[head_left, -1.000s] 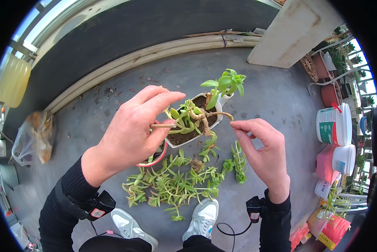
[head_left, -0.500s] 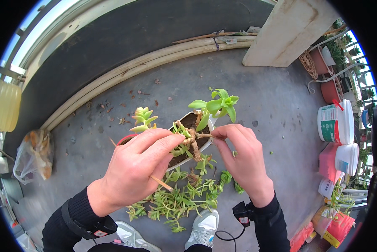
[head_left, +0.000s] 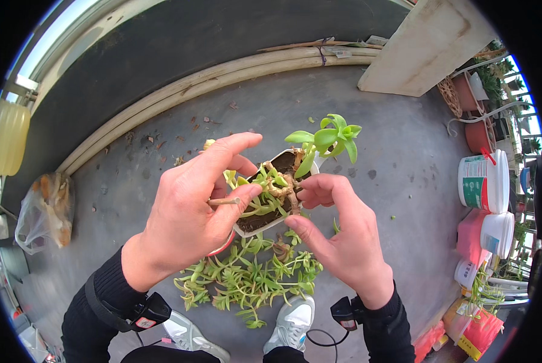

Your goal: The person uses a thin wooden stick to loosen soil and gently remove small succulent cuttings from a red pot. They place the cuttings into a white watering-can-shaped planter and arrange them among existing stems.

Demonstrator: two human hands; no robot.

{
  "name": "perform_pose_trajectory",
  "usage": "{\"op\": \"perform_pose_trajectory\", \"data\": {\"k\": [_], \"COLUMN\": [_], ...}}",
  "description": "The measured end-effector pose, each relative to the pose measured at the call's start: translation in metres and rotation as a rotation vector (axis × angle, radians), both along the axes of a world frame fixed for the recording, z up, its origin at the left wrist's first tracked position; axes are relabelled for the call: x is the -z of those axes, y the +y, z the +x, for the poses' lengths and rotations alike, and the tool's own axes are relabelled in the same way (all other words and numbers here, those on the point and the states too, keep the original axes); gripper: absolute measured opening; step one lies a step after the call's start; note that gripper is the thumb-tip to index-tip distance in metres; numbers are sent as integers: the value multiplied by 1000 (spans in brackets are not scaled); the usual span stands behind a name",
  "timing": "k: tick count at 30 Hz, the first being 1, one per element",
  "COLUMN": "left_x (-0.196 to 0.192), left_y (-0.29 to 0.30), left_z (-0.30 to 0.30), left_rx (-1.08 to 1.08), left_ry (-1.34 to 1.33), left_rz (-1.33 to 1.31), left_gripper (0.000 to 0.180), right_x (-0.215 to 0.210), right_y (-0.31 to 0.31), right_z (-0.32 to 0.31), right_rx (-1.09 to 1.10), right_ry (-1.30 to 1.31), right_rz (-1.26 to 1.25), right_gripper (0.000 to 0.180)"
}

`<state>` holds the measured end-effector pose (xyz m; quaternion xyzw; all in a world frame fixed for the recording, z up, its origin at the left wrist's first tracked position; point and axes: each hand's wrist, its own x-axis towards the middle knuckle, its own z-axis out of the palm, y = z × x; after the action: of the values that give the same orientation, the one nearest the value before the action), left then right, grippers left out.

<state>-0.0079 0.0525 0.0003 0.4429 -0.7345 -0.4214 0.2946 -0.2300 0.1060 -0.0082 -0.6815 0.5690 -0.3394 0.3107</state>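
Observation:
A white rectangular pot (head_left: 256,232) of dark soil is between my hands. In it a succulent (head_left: 333,138) with a thick woody stem and a bright green rosette leans to the right. My right hand (head_left: 343,233) pinches the woody stem, thumb low and fingers on its right side. My left hand (head_left: 189,196) is over the pot's left side, thumb and forefinger spread around the trailing green leaves. A thin wooden stick (head_left: 225,201) is tucked in that hand, one end across the thumb. A red-rimmed container (head_left: 223,244) is mostly hidden behind my left hand.
Cut succulent stems (head_left: 253,281) lie heaped on the grey floor by my shoes (head_left: 292,323). White buckets (head_left: 494,181) and pots line the right side. A plastic bag (head_left: 46,212) sits at left; long pale poles (head_left: 222,78) and a pale slab (head_left: 428,48) are at the back.
My left thumb and forefinger have spread apart and the stick has swung from slanting down to nearly level. My right hand has shifted from a side branch to the main stem. The rosette has moved right.

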Motion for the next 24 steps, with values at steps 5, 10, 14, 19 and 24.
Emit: {"op": "perform_pose_trajectory", "data": {"k": [5, 10, 14, 19, 24], "left_x": [4, 23, 38, 38, 28], "left_y": [-6, 8, 11, -20, -23], "left_z": [28, 49, 48, 42, 35], "left_rx": [-248, -226, -371, -387, -206], "left_ry": [134, 43, 153, 486, 717], "left_rz": [119, 575, 541, 944, 882], "left_gripper": [16, 17, 34, 54, 50], "right_x": [16, 37, 47, 43, 41], "right_y": [4, -1, -17, -23, -8], "right_z": [-23, -48, -59, -55, -52], "right_rx": [330, 483, 430, 333, 336], "right_ry": [-350, -536, -557, -520, -508], "right_rz": [42, 209, 309, 254, 280], "right_gripper": [23, 28, 39, 40, 40]}}
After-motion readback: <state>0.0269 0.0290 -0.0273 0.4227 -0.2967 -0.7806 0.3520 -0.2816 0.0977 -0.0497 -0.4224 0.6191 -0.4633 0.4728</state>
